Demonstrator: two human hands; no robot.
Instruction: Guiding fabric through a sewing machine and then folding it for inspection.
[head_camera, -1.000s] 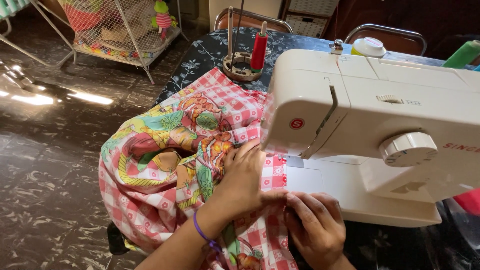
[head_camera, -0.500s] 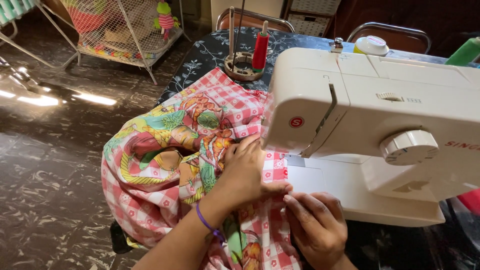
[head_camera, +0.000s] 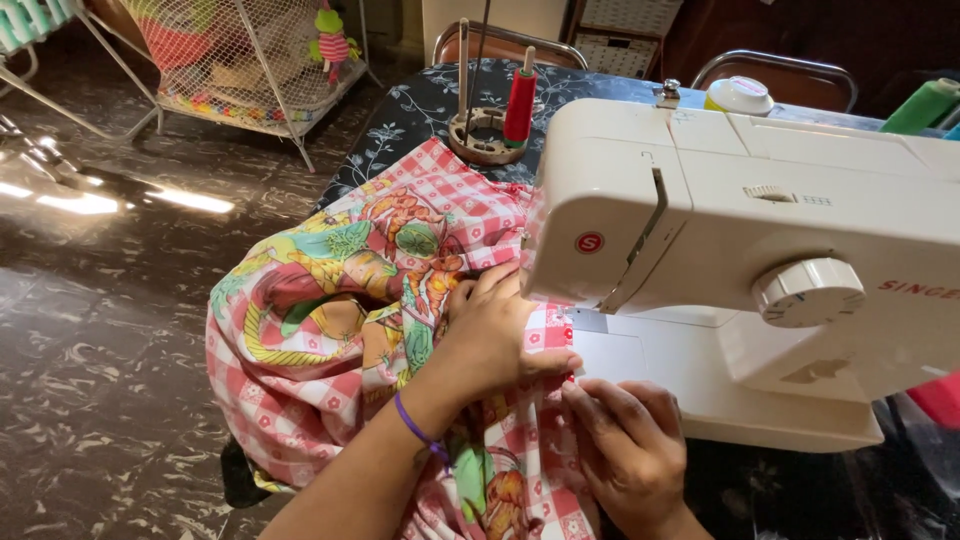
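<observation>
A red-and-white checked fabric with a colourful fruit print lies bunched on the table in front of a white sewing machine. My left hand, with a purple band on the wrist, presses flat on the fabric right beside the machine's needle end. My right hand rests on the fabric's edge at the machine's bed, fingers spread and pointing toward the left hand. The needle itself is hidden behind the machine's head.
A red thread spool stands on a round stand behind the fabric on a dark floral tablecloth. A green spool is at far right. Two chairs stand beyond the table. A wire basket sits on the shiny floor.
My left hand has slid slightly toward the machine's needle area with the fabric; my right hand stays at the bed's front edge.
</observation>
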